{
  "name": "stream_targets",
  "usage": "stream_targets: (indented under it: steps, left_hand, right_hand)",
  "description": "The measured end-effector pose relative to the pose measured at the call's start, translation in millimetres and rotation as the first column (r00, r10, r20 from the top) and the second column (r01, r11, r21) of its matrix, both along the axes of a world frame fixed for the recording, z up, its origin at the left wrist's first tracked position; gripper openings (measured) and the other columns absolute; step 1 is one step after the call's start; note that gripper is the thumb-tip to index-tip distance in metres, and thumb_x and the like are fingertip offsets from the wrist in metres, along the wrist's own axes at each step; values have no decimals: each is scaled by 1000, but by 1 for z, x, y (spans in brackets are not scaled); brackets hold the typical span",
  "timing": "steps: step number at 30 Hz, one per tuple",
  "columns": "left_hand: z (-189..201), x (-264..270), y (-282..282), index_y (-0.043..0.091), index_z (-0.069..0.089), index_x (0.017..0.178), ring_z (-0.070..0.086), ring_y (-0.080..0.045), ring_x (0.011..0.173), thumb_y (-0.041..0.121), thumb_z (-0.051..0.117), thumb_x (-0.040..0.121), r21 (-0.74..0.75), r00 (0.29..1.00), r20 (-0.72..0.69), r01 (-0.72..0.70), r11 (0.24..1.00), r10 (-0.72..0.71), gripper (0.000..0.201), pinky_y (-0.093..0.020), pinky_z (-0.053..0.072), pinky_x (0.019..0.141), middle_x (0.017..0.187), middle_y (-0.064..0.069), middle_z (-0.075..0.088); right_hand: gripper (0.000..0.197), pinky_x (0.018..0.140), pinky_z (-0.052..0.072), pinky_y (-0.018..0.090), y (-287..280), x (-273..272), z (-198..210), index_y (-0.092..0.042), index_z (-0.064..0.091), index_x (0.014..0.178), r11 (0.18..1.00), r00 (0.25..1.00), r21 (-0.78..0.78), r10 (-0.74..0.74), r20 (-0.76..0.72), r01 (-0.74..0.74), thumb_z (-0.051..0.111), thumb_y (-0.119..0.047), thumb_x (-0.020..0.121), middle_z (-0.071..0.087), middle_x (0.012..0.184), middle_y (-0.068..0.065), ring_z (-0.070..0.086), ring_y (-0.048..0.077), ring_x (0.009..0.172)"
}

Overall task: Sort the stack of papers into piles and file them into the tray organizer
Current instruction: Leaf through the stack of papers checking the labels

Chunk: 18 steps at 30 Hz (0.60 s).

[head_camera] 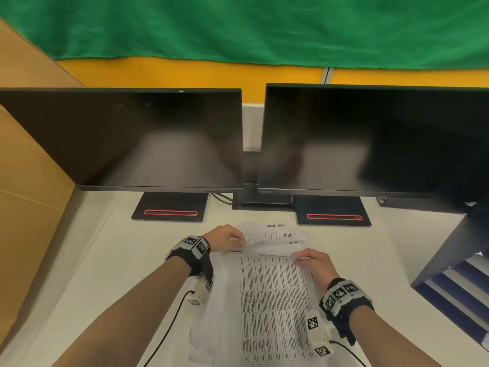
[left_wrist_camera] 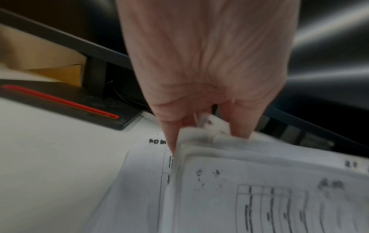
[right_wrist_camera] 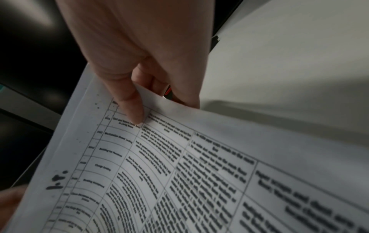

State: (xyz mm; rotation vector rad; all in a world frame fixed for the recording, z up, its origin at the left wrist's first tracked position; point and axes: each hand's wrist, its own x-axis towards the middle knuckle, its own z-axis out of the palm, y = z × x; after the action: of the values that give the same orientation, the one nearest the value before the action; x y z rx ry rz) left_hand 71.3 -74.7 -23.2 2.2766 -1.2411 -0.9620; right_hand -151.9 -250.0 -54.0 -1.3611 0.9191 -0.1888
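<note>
A stack of printed papers [head_camera: 272, 300] with tables lies on the white desk in front of me. My left hand [head_camera: 228, 238] pinches the far left corner of several lifted sheets [left_wrist_camera: 219, 154]. My right hand [head_camera: 315, 262] pinches the far right corner of the top sheet [right_wrist_camera: 199, 157], thumb on top and fingers underneath. More sheets [head_camera: 280, 234] with handwritten labels lie flat on the desk beyond the hands. The tray organizer [head_camera: 460, 284], dark with striped shelves, stands at the right edge of the desk.
Two dark monitors [head_camera: 137, 139] [head_camera: 370, 141] stand at the back on black bases with red slots [head_camera: 170, 211]. A brown cardboard wall [head_camera: 29, 181] borders the left. White desk surface [head_camera: 105, 260] shows left of the papers. Cables run from both wristbands.
</note>
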Motion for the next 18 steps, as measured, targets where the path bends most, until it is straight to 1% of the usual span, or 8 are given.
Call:
stream_targets:
  steps: [1, 3, 5, 7, 9, 13, 15, 18]
  left_hand:
    - [-1, 3, 0, 14, 64, 115, 56, -22, 108, 14, 44, 95, -22, 995, -16, -97, 995, 97, 28, -34, 44, 96, 124, -6, 59]
    - [-6, 12, 2, 12, 59, 116, 60, -28, 95, 3, 40, 93, -67, 934, -22, -359, 931, 358, 31, -36, 54, 79, 121, -10, 54]
    - [-12, 23, 9, 11, 55, 116, 62, -31, 94, -3, 46, 89, -36, 880, 73, -468, 883, 469, 32, -39, 58, 75, 122, -12, 52]
    - [-17, 31, 18, 13, 59, 114, 60, -32, 104, -1, 45, 89, 67, 902, 185, -408, 910, 391, 32, -35, 55, 80, 124, -11, 54]
    - [-21, 33, 24, 15, 61, 113, 55, -28, 113, 3, 46, 89, 121, 932, 239, -308, 944, 273, 30, -34, 47, 94, 126, -9, 56]
    - [-31, 33, 27, 20, 48, 129, 48, -26, 121, 17, 60, 86, 141, 946, 232, -263, 955, 226, 45, -35, 39, 104, 132, -7, 49]
    - [-35, 33, 26, 20, 51, 126, 49, -24, 119, 23, 62, 87, 139, 937, 276, -259, 956, 214, 41, -34, 39, 101, 129, -5, 52]
    - [-31, 31, 23, 19, 61, 108, 54, -23, 107, 29, 62, 87, 52, 884, 395, -293, 955, 250, 24, -31, 42, 88, 116, -3, 54]
  right_hand:
    - [17, 94, 50, 43, 0, -1, 0, -4, 74, 80, 1000, 1000, -4, -1, -2, 1, 65, 10, 78, 72, 93, 16, 66, 35, 97]
    - [17, 95, 50, 45, -1, -2, -1, -3, 74, 80, 1000, 1000, -5, -5, 7, 5, 64, 11, 78, 72, 97, 19, 66, 36, 99]
    - [17, 96, 49, 46, -2, -4, -1, -2, 74, 79, 1000, 1000, 0, 1, 18, -1, 64, 12, 78, 72, 98, 19, 66, 36, 100]
    - [18, 98, 49, 46, -3, -4, -4, -4, 75, 78, 1000, 1000, -7, 19, 13, -19, 65, 11, 78, 73, 98, 17, 66, 35, 100]
    - [19, 96, 49, 44, -4, -3, -3, -5, 75, 77, 999, 999, -19, 46, 5, -46, 65, 11, 78, 73, 94, 16, 65, 35, 99]
    - [21, 76, 47, 25, -1, -1, 10, -5, 72, 74, 994, 995, -52, 97, 17, -96, 62, 13, 79, 70, 82, 6, 63, 23, 88]
    - [21, 69, 42, 19, -1, 0, 13, -5, 71, 74, 990, 993, -79, 119, 23, -117, 62, 13, 79, 69, 81, 4, 61, 15, 83]
    - [22, 69, 42, 21, -3, 1, 12, -7, 71, 74, 987, 992, -97, 127, 21, -125, 62, 13, 79, 68, 81, 5, 61, 16, 83]
